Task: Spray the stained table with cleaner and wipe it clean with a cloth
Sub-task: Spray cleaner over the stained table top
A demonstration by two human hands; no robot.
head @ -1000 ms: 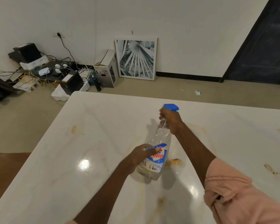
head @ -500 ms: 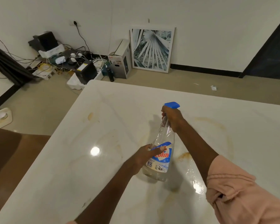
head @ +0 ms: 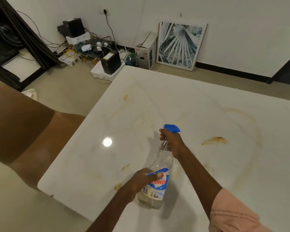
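Both hands hold the spray bottle (head: 157, 178) above the white table (head: 199, 104). My right hand (head: 172, 142) grips its neck under the blue nozzle (head: 172, 128), pointing to 12 o'clock. My left hand (head: 141, 180) grips the labelled body. One brown stain (head: 214, 140) lies at 3 o'clock of the nozzle.

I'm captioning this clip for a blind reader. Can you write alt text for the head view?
Two hands hold a spray bottle over a stained white table: the right hand grips the neck under the blue nozzle, the left hand holds the labelled body. Brown stains mark the tabletop.
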